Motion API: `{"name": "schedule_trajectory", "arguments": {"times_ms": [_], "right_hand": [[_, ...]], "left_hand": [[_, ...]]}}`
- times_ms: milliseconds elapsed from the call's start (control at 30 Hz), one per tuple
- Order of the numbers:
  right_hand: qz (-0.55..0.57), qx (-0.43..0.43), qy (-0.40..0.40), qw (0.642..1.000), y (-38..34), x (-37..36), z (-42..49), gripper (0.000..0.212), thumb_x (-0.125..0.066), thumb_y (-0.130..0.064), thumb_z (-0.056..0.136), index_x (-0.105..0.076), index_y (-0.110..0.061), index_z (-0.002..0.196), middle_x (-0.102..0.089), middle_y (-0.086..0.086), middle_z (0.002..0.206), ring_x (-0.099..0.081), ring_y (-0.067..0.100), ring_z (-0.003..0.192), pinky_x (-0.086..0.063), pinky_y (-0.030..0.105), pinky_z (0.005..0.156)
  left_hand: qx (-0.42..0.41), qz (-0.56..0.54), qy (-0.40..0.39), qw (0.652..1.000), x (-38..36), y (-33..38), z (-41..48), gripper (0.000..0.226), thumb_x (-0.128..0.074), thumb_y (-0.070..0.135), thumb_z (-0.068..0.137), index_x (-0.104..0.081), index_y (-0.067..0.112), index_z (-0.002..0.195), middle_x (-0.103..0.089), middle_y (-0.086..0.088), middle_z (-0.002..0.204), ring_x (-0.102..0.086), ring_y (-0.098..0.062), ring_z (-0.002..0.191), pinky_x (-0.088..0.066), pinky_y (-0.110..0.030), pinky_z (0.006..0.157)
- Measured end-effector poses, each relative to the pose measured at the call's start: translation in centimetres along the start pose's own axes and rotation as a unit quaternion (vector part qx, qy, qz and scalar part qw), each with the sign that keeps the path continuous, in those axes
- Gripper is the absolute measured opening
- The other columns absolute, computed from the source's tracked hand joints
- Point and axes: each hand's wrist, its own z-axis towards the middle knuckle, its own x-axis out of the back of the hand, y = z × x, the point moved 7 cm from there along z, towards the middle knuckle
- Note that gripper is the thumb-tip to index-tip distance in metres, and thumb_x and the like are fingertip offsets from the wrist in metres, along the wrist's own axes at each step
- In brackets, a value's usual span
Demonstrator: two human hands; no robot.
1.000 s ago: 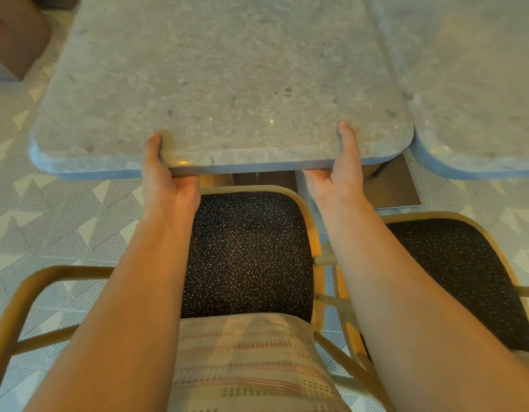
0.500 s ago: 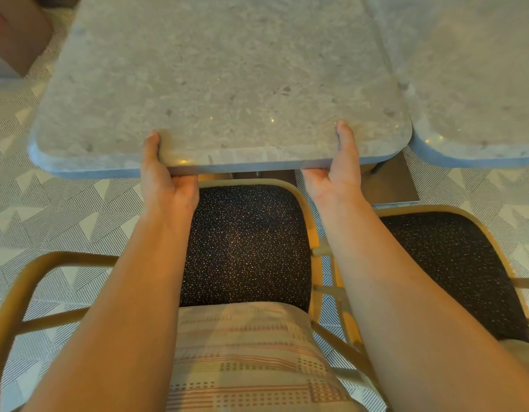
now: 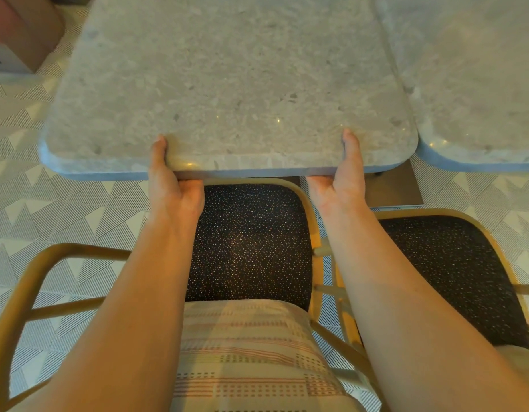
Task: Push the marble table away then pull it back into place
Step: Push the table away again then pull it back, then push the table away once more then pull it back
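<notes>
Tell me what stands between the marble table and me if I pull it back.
Both hands already grip the marble table at its near edge: left hand, right hand. A chair with a dark speckled seat sits directly below that edge. A second table lies close on the right, with a narrow gap between them.

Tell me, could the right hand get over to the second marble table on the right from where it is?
Probably yes: the right hand grips the marble table near its right corner, and the second table sits beside it, with nothing between.
</notes>
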Motion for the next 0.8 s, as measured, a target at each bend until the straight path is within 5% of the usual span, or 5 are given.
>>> {"name": "schedule_trajectory", "arguments": {"times_ms": [233, 367, 467, 600, 800], "right_hand": [[-0.044, -0.069, -0.024, 0.996, 0.7, 0.8, -2.8, 0.073, -0.074, -0.04, 0.095, -0.046, -0.014, 0.156, -0.06, 0.019, 0.148, -0.06, 0.033, 0.138, -0.047, 0.05, 0.118], [-0.171, -0.142, -0.062, 0.973, 1.2, 0.9, -8.9, 0.078, -0.06, -0.059, 0.099, -0.047, -0.003, 0.153, -0.066, 0.019, 0.139, -0.067, 0.036, 0.126, -0.055, 0.046, 0.106], [-0.243, -0.069, -0.119, 0.96, -3.5, -3.0, -14.1, 0.073, -0.053, -0.065, 0.098, -0.057, -0.008, 0.145, -0.073, 0.011, 0.132, -0.072, 0.029, 0.121, -0.055, 0.042, 0.106], [-0.282, 0.11, -0.209, 0.93, -11.4, -10.1, -22.5, 0.07, -0.055, -0.073, 0.085, -0.064, -0.02, 0.13, -0.076, 0.004, 0.129, -0.073, 0.021, 0.121, -0.054, 0.038, 0.11], [-0.314, 0.302, -0.239, 0.868, -18.8, -13.7, -34.5, 0.094, -0.07, -0.093, 0.061, -0.063, -0.028, 0.129, -0.071, 0.001, 0.135, -0.07, 0.019, 0.127, -0.052, 0.037, 0.114]], "left_hand": [[0.065, 0.093, -0.021, 0.993, 0.9, -0.9, -2.6, 0.056, -0.063, 0.037, 0.106, -0.049, 0.008, 0.153, -0.068, -0.016, 0.141, -0.068, -0.028, 0.13, -0.054, -0.041, 0.112], [0.08, 0.229, -0.102, 0.965, 0.7, -1.4, -10.2, 0.084, -0.06, 0.064, 0.097, -0.032, 0.023, 0.165, -0.053, -0.012, 0.158, -0.061, -0.033, 0.136, -0.047, -0.049, 0.118], [-0.047, 0.3, -0.234, 0.924, -4.9, 3.5, -16.4, 0.084, -0.064, 0.081, 0.083, -0.048, 0.037, 0.154, -0.06, 0.003, 0.154, -0.061, -0.023, 0.139, -0.047, -0.046, 0.119], [-0.155, 0.357, -0.418, 0.821, -12.9, 9.0, -25.5, 0.088, -0.078, 0.083, 0.068, -0.052, 0.049, 0.146, -0.053, 0.002, 0.161, -0.058, -0.033, 0.143, -0.047, -0.051, 0.116], [-0.223, 0.326, -0.517, 0.759, -18.2, 12.8, -35.6, 0.087, -0.077, 0.08, 0.073, -0.051, 0.042, 0.147, -0.055, -0.003, 0.159, -0.057, -0.032, 0.144, -0.043, -0.048, 0.118]]}}
